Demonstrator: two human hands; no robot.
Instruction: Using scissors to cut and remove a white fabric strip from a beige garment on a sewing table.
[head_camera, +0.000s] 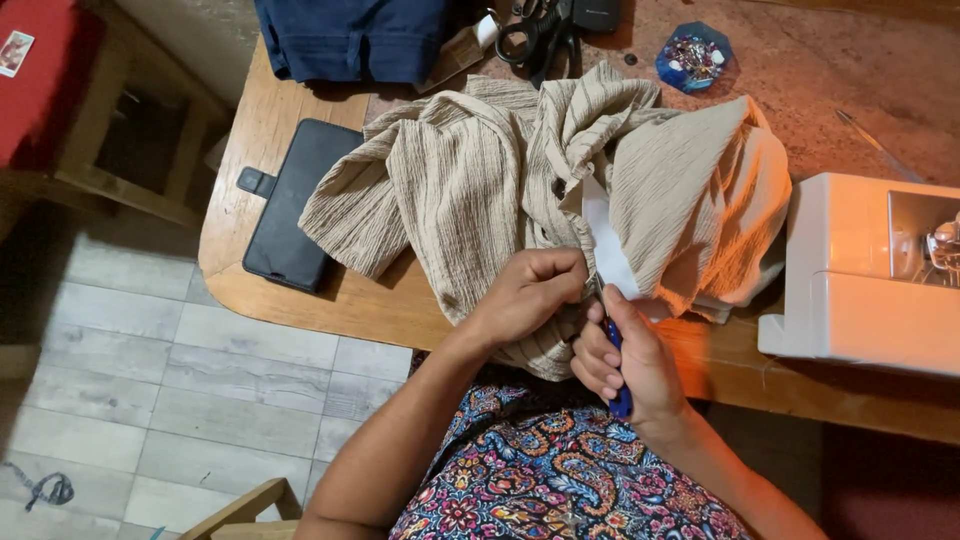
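Note:
A crumpled beige ribbed garment (470, 190) lies heaped on the wooden table (250, 150), with a white label or lining strip (605, 240) showing in its folds. My left hand (525, 295) pinches the fabric at the table's front edge. My right hand (630, 365) grips a small blue-handled tool (615, 350), its tip pointing up into the fabric right beside the left fingers. The tool's tip is hidden by cloth and fingers.
A white sewing machine (860, 270) stands at the right. A black phone case (295, 205) lies at the left, dark blue cloth (350, 40) and black scissors (540, 35) at the back, with a blue dish of pins (693, 55). Tiled floor lies below left.

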